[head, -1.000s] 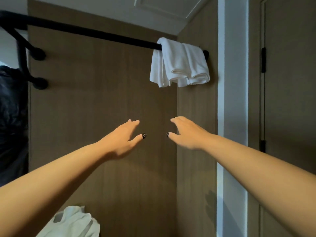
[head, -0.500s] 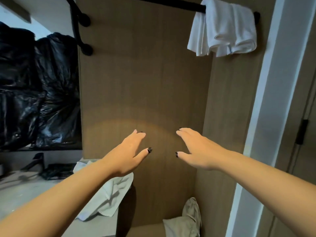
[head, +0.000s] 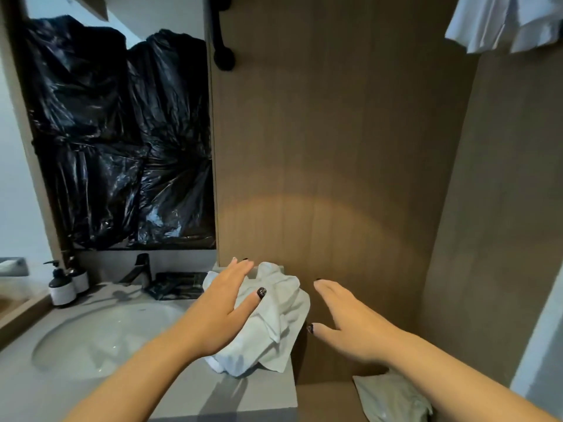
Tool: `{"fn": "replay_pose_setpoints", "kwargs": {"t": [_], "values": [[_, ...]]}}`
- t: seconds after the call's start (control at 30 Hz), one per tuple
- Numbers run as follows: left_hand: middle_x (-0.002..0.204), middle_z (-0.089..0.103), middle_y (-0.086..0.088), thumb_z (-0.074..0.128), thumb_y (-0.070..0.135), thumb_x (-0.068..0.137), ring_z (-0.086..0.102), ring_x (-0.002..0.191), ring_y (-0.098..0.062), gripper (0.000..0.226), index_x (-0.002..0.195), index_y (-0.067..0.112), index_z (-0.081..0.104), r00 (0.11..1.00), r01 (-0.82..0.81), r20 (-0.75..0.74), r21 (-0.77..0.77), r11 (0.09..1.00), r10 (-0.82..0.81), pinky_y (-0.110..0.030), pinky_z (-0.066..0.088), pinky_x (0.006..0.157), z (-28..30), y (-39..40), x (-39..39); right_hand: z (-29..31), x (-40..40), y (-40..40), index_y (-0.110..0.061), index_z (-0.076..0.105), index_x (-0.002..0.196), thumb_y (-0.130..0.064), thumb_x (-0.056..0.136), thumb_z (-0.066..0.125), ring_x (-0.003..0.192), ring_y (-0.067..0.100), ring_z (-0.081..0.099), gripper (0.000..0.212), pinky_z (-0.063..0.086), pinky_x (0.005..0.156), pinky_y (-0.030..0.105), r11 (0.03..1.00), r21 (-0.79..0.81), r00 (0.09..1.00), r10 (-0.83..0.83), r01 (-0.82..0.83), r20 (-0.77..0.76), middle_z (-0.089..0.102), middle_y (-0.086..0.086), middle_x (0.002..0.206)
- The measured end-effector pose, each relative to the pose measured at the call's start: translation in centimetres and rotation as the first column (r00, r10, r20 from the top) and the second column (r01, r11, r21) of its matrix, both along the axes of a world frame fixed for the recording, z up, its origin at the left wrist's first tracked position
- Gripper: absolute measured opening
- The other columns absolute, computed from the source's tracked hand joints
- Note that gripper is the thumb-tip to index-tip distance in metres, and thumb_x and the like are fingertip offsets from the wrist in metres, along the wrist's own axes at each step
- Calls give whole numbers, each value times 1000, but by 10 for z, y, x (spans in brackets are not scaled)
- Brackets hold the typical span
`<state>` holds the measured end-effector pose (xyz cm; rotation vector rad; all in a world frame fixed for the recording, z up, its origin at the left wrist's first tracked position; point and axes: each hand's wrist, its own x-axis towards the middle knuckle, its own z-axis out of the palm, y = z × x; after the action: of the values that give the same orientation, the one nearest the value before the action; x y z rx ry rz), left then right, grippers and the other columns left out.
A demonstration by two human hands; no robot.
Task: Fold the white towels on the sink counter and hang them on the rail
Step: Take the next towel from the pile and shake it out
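- At the centre of the head view, we see a crumpled white towel [head: 274, 324] heaped on the right end of the grey sink counter [head: 195, 388], hard against the wood-panelled wall [head: 335, 147].
- Our left hand [head: 219, 309] hovers over the towel's left side, fingers straight and close together, thumb spread toward 3 o'clock; it holds nothing, and we cannot tell whether the palm touches the cloth.
- Our right hand [head: 350, 327] is at 3 o'clock from the towel, just beside it, fingers extended, thumb pointing toward 9 o'clock; it too holds nothing.
- At 1 o'clock, in the top corner of the frame, the lower edge of a hung white towel [head: 502, 25] shows.
- At 11 o'clock, a black rail bracket [head: 224, 53] is fixed to the wall's edge.
- At 9 o'clock lies the round basin [head: 100, 336], with a dark faucet [head: 141, 269] behind it and two pump bottles [head: 65, 284] farther toward 9 o'clock.
- Black plastic sheeting [head: 122, 132] covers the area above the basin.
- At 5 o'clock, below the counter's end, a pale cloth [head: 393, 400] lies on a lower surface.
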<state>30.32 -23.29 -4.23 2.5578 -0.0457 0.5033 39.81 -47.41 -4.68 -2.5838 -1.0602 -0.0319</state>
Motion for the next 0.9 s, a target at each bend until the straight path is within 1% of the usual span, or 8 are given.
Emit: {"fn": "replay_pose_setpoints", "kwargs": {"t": [0.1,0.27,0.4,0.47,0.53,0.67,0.8,0.9], "values": [[161,11,19,37,52,99,-5,140,12,64,156,29,18,999,17,-28,-4,1000,-17,-13,4,113,-16,32,6,-13,9,33,-26,7,157,-51,96,49,150,10,10,78,17,116,25,998,-64,1000,-2,3,17,8,-11,164],[154,1,28,36,56,98,-7,136,16,66,156,34,14,993,47,-106,-40,998,-51,-12,2,112,-42,78,17,-31,24,78,-23,11,157,-48,95,49,148,13,17,76,22,116,27,996,-80,999,-28,27,-18,11,-9,163],[159,5,25,36,57,97,-4,140,14,65,155,36,15,989,45,-134,-125,991,-61,-18,5,115,-60,106,39,-44,46,108,-22,16,154,-47,95,50,145,16,24,72,27,114,29,993,-110,997,-39,32,-59,18,-6,160],[160,7,24,36,59,96,-1,143,10,66,155,37,15,987,31,-148,-153,988,-54,-20,6,117,-71,115,54,-52,63,121,-22,17,154,-46,95,50,144,18,26,72,29,113,30,992,-116,995,-52,43,-81,19,-5,160],[160,9,23,36,61,94,3,147,4,68,154,38,15,984,15,-171,-188,982,-47,-21,8,118,-85,123,69,-62,83,133,-22,14,156,-46,96,51,147,18,23,74,26,115,30,992,-115,991,-68,55,-113,15,-5,162],[162,11,19,41,53,98,8,149,-1,65,154,36,15,976,-39,-219,-258,965,-19,-22,11,117,-110,137,104,-82,131,149,-22,13,156,-45,96,54,147,19,22,76,27,115,31,993,-101,977,-79,60,-195,11,-7,163],[160,19,17,44,49,99,17,147,-6,63,155,33,20,970,-139,-239,-374,917,49,-25,18,116,-120,147,142,-94,190,167,-21,21,154,-44,95,56,145,22,27,73,30,115,36,992,-69,960,-119,104,-255,16,-4,161],[161,18,15,44,46,100,17,147,-5,63,155,31,18,960,-160,-272,-336,928,67,-21,16,114,-129,155,165,-103,234,185,-22,35,148,-40,94,58,140,23,35,61,35,109,36,986,-24,936,-162,163,-313,28,-1,155]]}}
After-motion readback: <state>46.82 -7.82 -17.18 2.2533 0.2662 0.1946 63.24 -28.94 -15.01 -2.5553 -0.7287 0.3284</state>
